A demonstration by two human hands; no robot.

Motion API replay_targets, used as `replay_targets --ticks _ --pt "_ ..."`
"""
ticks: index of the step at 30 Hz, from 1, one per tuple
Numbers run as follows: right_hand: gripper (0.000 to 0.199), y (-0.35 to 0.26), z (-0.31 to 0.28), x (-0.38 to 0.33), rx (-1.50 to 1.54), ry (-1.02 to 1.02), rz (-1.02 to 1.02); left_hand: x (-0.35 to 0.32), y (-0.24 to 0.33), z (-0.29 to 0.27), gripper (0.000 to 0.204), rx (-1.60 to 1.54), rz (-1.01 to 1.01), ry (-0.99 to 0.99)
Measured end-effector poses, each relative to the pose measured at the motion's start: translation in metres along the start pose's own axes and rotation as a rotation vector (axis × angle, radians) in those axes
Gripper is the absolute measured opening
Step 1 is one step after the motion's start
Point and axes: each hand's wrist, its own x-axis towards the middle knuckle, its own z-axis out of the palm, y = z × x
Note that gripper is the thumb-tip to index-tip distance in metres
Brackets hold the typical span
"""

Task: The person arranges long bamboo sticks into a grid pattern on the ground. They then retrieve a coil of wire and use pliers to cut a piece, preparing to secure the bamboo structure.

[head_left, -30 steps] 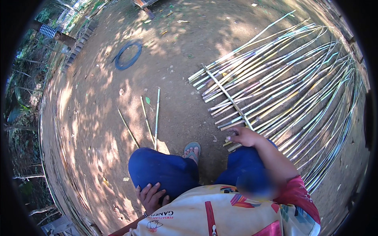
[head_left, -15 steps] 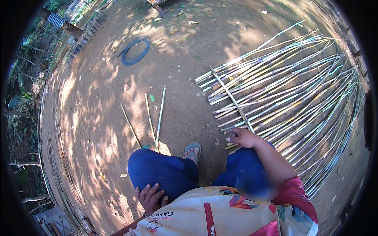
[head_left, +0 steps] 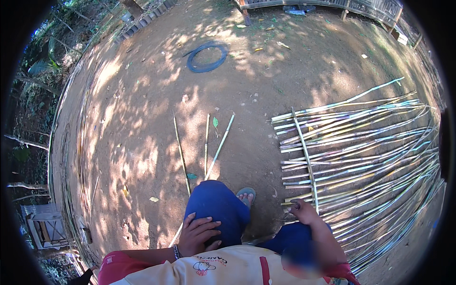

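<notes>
My left hand (head_left: 202, 232) lies on my blue-trousered left knee with its fingers spread, holding nothing visible. Over by my right knee, my right hand (head_left: 304, 211) has its fingers curled in, and whatever may be between them is hidden. It is close to the lower end of a thin pole (head_left: 304, 147) that lies crosswise over a row of long cane-like stalks (head_left: 351, 167). Their thicker ends point toward the middle of the ground, and their thin ends bunch together at the far right. Three loose sticks (head_left: 181, 150) lie ahead of my left knee.
A coil of dark blue-grey tubing (head_left: 207, 69) rests on the dirt ahead. Long thin poles (head_left: 78, 166) line the left edge, by a small wooden frame (head_left: 47, 228). A slatted bamboo platform (head_left: 323, 4) stands at the far side. My sandalled foot (head_left: 247, 195) is between my knees.
My view has swung left and up, so the ground things appear farther right and more of the platform shows. My left hand stays on the knee; my right hand stays near the crosswise pole's end.
</notes>
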Motion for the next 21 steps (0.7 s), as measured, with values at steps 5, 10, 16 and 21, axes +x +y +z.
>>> replay_targets --ticks 5,10,16,21 --pt "0.041 -0.063 0.045 -0.045 -0.112 0.088 0.038 -0.001 0.023 -0.076 0.025 -0.25 -0.055 -0.264" --pt "0.038 -0.151 0.081 -0.15 -0.305 -0.248 -0.218 -0.016 0.06 -0.116 0.027 -0.351 -0.131 -0.444" --pt "0.045 -0.213 0.038 -0.229 -0.232 -0.455 -0.239 -0.018 0.059 -0.193 0.034 -0.465 -0.272 -0.335" --pt "0.05 -0.216 -0.071 -0.198 -0.459 -0.451 0.332 -0.059 -0.013 -0.161 0.049 -0.584 -1.063 -0.114"
